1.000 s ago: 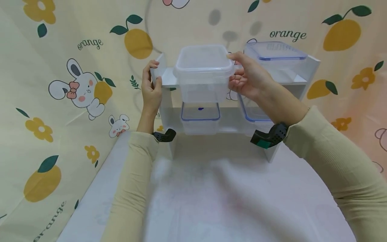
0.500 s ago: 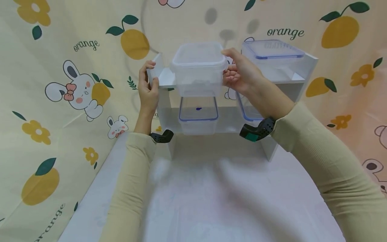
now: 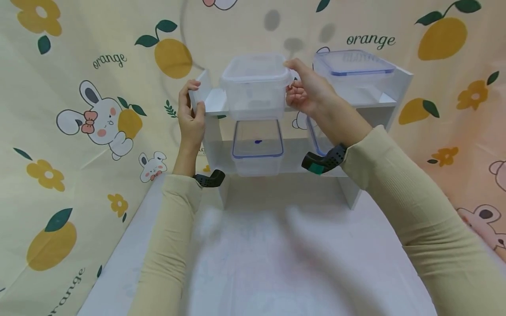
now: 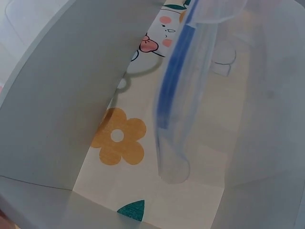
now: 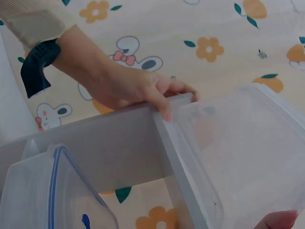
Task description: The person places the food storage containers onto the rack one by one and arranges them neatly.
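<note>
My right hand (image 3: 312, 90) holds a clear lidded food container (image 3: 254, 94) by its right side, thumb at the lid's corner and the other fingers bent below the rim. The container is at the left part of the upper shelf (image 3: 216, 101); whether its base touches the board cannot be made out. With fingers bent round its edge, my left hand (image 3: 190, 116) grips the left side panel (image 3: 202, 90) of the white shelf unit. In the right wrist view, that left hand (image 5: 128, 88) lies across the panel edge beside the held container (image 5: 248, 148), and my right thumb (image 5: 281, 220) shows at the bottom.
On the lower shelf stands a blue-sealed container (image 3: 258, 149) with a small blue mark. Another blue-edged container (image 3: 316, 136) is partly hidden behind my right arm. A third container (image 3: 356, 66) sits at the upper right. White cloth (image 3: 276, 254) covers the table.
My right hand has moved left and slightly up in the view with the food container. More of the lower container's lid now shows. The left hand keeps its grip on the panel.
</note>
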A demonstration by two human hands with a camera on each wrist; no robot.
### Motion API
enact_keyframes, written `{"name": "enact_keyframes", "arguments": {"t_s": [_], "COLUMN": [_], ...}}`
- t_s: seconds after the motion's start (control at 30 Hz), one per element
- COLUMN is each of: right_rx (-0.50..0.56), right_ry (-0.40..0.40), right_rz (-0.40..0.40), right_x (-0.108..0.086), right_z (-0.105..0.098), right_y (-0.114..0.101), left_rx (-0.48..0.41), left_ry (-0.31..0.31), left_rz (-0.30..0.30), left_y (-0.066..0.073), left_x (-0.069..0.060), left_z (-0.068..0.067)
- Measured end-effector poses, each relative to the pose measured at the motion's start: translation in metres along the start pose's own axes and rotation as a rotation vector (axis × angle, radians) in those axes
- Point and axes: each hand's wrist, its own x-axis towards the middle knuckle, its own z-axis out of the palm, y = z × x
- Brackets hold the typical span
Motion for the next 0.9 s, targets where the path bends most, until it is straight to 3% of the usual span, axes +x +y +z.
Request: {"name": "enact_keyframes", "arguments": {"t_s": [0.17, 0.47, 0.6, 0.9], "right_rx": [0.049, 0.06, 0.068, -0.018], "right_ry": [0.014, 0.077, 0.126, 0.246], "right_rz": [-0.014, -0.06, -0.079, -0.169], "right_x": [0.008, 0.016, 0.02, 0.025], "right_z": [0.001, 0.002, 0.007, 0.015], "right_y": [-0.002, 0.002, 0.004, 0.01], "left_rx": [-0.014, -0.015, -0.014, 0.033], "left_ry": [-0.002, -0.01, -0.001, -0.02], "left_rz": [0.026, -0.018, 0.003, 0.046], "left_y": [0.0, 0.011, 0.008, 0.001], "left_x": [0.001, -0.005, -0.005, -0.004], "left_z": [0.001, 0.005, 0.003, 0.003]}}
